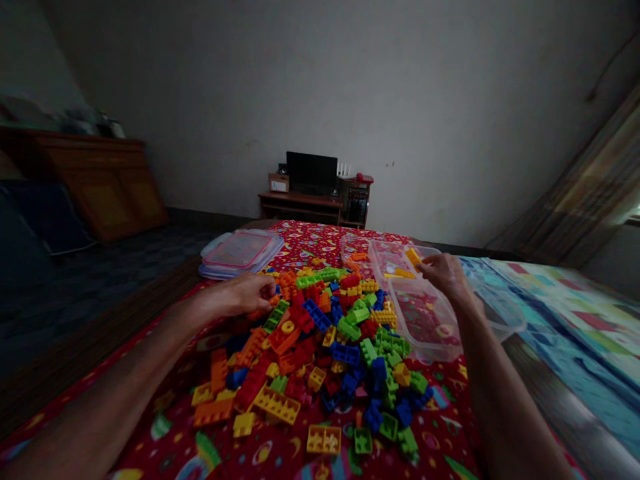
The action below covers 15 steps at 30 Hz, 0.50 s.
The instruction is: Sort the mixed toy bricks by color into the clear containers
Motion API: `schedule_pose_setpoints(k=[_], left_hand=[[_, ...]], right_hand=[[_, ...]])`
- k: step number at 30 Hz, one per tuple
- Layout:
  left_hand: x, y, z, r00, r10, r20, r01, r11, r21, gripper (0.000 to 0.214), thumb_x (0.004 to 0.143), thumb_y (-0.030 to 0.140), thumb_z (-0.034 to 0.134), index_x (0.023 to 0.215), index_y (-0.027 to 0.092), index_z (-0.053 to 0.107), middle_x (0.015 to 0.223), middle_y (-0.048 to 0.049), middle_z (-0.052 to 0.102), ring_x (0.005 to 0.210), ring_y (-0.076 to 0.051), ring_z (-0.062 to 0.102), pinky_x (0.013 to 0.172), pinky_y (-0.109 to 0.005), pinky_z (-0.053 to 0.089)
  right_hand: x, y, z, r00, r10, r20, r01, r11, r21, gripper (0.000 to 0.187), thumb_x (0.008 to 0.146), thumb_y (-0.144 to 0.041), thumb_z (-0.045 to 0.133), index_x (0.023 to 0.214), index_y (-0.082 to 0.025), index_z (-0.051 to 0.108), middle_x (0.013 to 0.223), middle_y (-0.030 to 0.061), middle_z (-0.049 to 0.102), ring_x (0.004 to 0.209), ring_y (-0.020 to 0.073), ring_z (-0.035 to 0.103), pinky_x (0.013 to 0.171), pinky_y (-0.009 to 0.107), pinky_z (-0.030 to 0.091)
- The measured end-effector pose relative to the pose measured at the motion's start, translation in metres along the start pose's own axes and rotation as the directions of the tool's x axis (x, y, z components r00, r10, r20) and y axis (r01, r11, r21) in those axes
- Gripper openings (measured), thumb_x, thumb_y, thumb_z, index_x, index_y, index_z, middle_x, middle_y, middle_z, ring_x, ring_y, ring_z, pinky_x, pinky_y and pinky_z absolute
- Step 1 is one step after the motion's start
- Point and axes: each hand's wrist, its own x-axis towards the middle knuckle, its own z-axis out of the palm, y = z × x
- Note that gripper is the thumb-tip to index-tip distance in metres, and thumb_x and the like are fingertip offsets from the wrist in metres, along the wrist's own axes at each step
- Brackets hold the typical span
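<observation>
A big heap of plastic building bricks (320, 347) in red, orange, yellow, green and blue lies on a red patterned cloth (280, 453). My left hand (247, 293) rests at the heap's far left edge, fingers curled over orange bricks; what it grips is hidden. My right hand (443, 272) hovers over several clear plastic containers (425, 327) at the right, pinching a yellow brick (413, 257). The middle container (387, 257) holds a few yellow bricks, the far one (353, 248) some orange ones.
A stack of clear container lids (240, 253) lies at the far left of the cloth. A blue patterned mat (565, 333) covers the floor to the right. A low desk with a monitor (311, 175) stands against the back wall, a wooden cabinet (100, 180) at left.
</observation>
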Motion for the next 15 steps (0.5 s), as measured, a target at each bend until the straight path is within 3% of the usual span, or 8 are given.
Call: schedule_pose_setpoints(k=[5, 10, 15], left_hand=[[0.0, 0.002, 0.0, 0.999, 0.013, -0.033, -0.012, 1.0, 0.017, 0.019, 0.062, 0.034, 0.049, 0.073, 0.019, 0.055, 0.067, -0.0001, 0.063, 0.061, -0.017, 0.057, 0.053, -0.024, 0.039], [0.0, -0.002, -0.002, 0.999, 0.033, -0.034, -0.033, 0.999, -0.008, 0.026, 0.068, 0.043, 0.046, 0.072, 0.019, 0.057, 0.067, -0.0027, 0.064, 0.061, -0.018, 0.058, 0.055, -0.026, 0.039], [0.001, -0.004, -0.008, 0.992, 0.059, -0.115, -0.063, 0.998, -0.032, 0.028, 0.069, 0.046, 0.048, 0.068, 0.02, 0.057, 0.063, -0.0019, 0.063, 0.059, -0.017, 0.056, 0.055, -0.026, 0.04]], right_hand=[[0.001, 0.005, 0.008, 0.998, 0.044, 0.04, -0.047, 0.996, 0.076, 0.025, 0.078, -0.029, 0.054, 0.081, -0.014, 0.074, 0.063, 0.0072, 0.069, 0.059, 0.0181, 0.064, 0.06, 0.027, 0.046], [0.01, 0.007, 0.02, 0.984, 0.169, 0.063, -0.18, 0.942, 0.282, 0.033, 0.078, -0.022, 0.056, 0.103, -0.006, 0.069, 0.065, 0.01, 0.071, 0.064, 0.0194, 0.068, 0.062, 0.027, 0.052], [0.008, 0.003, 0.012, 0.995, 0.082, 0.05, -0.096, 0.89, 0.445, 0.038, 0.079, -0.022, 0.054, 0.11, -0.005, 0.067, 0.077, 0.013, 0.073, 0.067, 0.0193, 0.07, 0.06, 0.027, 0.054]])
